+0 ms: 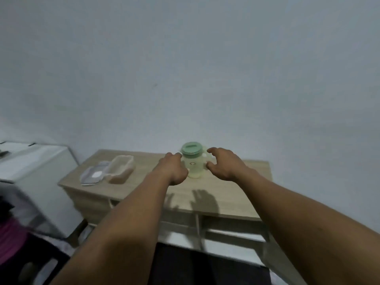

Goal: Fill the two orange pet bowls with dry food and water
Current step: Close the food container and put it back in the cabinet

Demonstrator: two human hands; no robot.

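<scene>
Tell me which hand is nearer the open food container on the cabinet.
Left. The left hand is at the left side of the green-lidded jug, just right of the container; the right hand is past the jug, by its handle, farther right.

The jug [194,168] is pale translucent green, its cap [191,150] a darker sage green. To its left a clear container [121,168] shows tan-brown contents, beside a grey lid [91,175] with a white patch. The cabinet [236,192] is light wood-grain, and the wall [205,68] pale grey-blue.
</scene>
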